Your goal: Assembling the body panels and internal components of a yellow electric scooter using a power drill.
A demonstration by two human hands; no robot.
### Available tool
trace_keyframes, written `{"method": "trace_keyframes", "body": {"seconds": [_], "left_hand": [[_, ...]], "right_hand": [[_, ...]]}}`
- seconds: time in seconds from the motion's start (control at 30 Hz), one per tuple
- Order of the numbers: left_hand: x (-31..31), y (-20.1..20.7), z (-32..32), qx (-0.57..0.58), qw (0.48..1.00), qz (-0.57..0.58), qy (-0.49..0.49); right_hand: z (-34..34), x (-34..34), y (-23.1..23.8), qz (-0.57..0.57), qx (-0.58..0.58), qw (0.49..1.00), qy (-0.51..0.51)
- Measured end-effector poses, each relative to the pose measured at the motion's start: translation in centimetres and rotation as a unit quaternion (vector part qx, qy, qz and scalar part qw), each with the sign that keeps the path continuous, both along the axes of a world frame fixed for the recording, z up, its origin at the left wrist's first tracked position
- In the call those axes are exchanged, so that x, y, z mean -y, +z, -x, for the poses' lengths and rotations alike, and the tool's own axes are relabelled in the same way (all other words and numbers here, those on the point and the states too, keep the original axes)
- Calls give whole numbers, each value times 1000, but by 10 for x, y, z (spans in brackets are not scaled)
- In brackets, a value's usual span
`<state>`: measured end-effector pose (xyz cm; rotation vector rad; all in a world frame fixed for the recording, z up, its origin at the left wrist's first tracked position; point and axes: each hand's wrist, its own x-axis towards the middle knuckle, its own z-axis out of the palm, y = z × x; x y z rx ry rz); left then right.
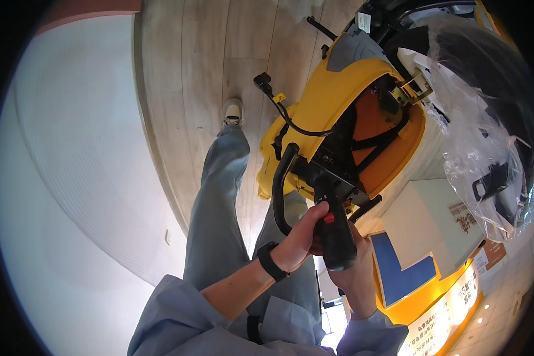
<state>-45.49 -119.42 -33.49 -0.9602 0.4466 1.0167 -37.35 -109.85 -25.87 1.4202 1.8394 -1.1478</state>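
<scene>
A black handheld power tool (338,240) with a small red switch points its front end at the black metal bracket (332,176) on a yellow scooter or electric motorbike (314,98). My left hand (299,240), with a black band on its wrist, is closed on the tool from the left, thumb near the switch. From the right, my right hand (355,261) is wrapped around the tool too; most of its fingers are hidden behind it. Beside the bracket curves a black tubular bar (283,184). Whether the tool's tip touches a fastener cannot be seen.
A black cable with a plug (263,82) sticks out over the yellow bodywork. Clear plastic film (486,136) covers dark parts at the right. A white ribbed wall (83,130) stands left, and wood-look floor (204,53) runs alongside. Yellow-and-blue display panels (400,270) are at lower right.
</scene>
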Motion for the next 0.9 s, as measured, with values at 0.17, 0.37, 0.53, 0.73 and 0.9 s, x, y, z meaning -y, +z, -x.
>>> {"method": "trace_keyframes", "body": {"seconds": [0.17,0.37,0.53,0.73,0.9], "left_hand": [[3,-1,-6,-20,998,7,51],[3,4,-1,-23,997,-5,78],[5,2,-3,-30,997,-6,75],[8,-3,-2,-14,999,-40,18],[15,-5,-4,13,992,-45,115]], "right_hand": [[11,1,5,-2,55,998,40],[12,0,5,-2,81,994,74],[6,2,2,2,47,997,53],[-4,7,-1,-5,13,1000,18],[3,2,1,5,44,997,61]]}}
